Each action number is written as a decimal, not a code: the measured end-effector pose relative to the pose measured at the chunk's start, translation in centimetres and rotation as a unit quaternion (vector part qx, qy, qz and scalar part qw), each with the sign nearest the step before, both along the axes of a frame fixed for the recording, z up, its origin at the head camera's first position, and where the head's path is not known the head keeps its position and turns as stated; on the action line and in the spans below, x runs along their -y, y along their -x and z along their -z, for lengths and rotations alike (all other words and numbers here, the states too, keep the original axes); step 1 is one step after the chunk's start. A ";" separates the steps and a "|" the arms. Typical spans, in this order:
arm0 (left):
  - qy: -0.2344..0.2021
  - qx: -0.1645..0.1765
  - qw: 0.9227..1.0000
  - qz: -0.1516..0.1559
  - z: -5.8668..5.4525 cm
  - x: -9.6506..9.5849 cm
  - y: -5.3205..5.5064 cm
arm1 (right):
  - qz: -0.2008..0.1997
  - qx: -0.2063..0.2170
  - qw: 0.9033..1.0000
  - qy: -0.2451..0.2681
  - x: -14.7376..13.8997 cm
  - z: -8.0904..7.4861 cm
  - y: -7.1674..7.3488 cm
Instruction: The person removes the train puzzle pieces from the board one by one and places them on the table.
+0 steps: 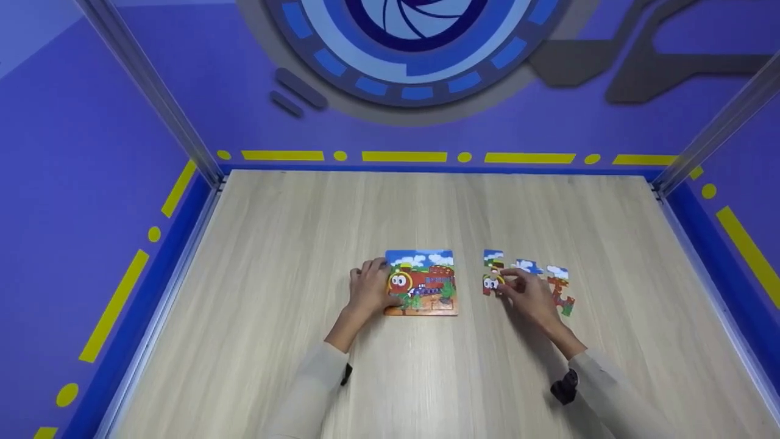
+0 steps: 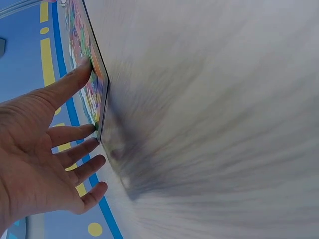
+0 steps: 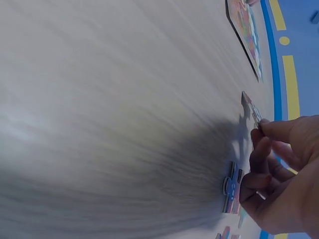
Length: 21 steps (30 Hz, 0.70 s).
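A square jigsaw puzzle board point(image 1: 426, 283) with a cartoon red train, clouds and cacti lies on the table. My left hand point(image 1: 368, 288) rests at its left side. In the left wrist view, the thumb point(image 2: 79, 74) presses on the picture and the fingertips are at the edge, the fingers fairly straight and spread. To the right of the board, my right hand point(image 1: 529, 297) pinches a puzzle piece point(image 1: 489, 284) with the train's eyes on it, between thumb and index finger. The right wrist view shows this piece point(image 3: 253, 112) edge-on, tilted over its shadow.
Around the right hand lie loose pieces: one with sky and greenery point(image 1: 493, 257), one with a cloud point(image 1: 528, 266), and others point(image 1: 557, 272) partly behind the hand. Blue panels point(image 1: 292, 134) with yellow marks wall the wooden table point(image 1: 420, 372) at the back and sides.
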<state>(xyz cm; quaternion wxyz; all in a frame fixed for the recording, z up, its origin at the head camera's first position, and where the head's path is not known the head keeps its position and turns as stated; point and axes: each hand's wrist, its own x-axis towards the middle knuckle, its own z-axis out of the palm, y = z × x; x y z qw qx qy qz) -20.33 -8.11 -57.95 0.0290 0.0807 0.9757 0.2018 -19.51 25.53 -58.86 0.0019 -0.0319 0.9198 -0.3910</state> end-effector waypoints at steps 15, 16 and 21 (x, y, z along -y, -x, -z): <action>-0.003 0.006 1.000 0.004 -0.4 -0.3 0.0 | 0.013 0.014 0.997 -0.078 -0.2 -0.1 -0.1; -0.001 0.006 1.000 0.004 -0.4 -0.3 0.0 | 0.012 0.014 0.997 -0.077 -0.2 0.0 -0.1; -0.003 0.007 1.000 0.003 -0.3 0.0 -0.2 | 0.002 0.016 0.997 -0.069 0.0 -0.1 -0.2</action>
